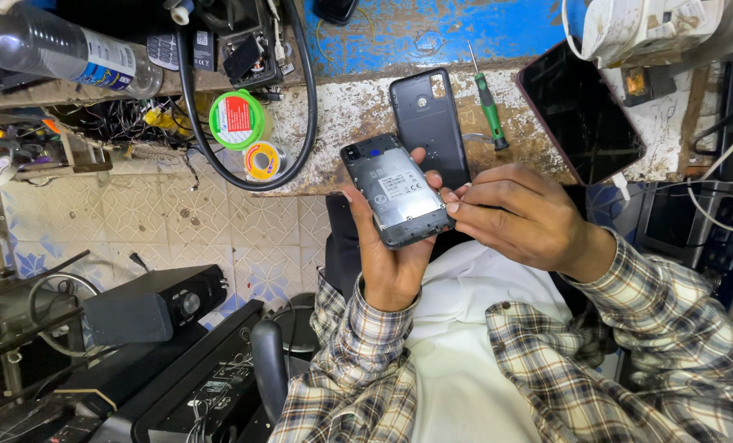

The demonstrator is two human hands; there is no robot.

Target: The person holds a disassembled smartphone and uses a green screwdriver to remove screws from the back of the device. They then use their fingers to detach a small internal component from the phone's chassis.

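— What takes up most of the view?

— The worn bench [358, 107], its blue paint flaking to a pale, stained edge. On it lie a dark tablet [580, 111] with its screen up, a black back cover [430, 123] just beyond the hands, and a green-handled screwdriver [488, 102] beside that cover. A thick black cable [305, 115] loops past a green-rimmed tin [237, 119] and a small solder reel [263, 160]; a clear bottle [54, 49] lies at the far left.

— And the phone itself?

— The opened phone [395, 190] is off the bench, held above the person's lap, near the bench edge. Its rear faces up with the cover gone: a grey plate with a white label fills the middle (print too small to read), and a dark strip with a camera lens sits at the top end.

— How is it held?

— The left hand [387, 254] cradles it from below, fingers clamped round both long sides, probably to keep it steady and tilted to the eye. The right hand [522, 217] meets its lower right corner, thumb and forefinger pinched together there; whether they grip some tiny part cannot be told.

— Why is the cover so close?

— Likely set within easy reach, next to the screwdriver.
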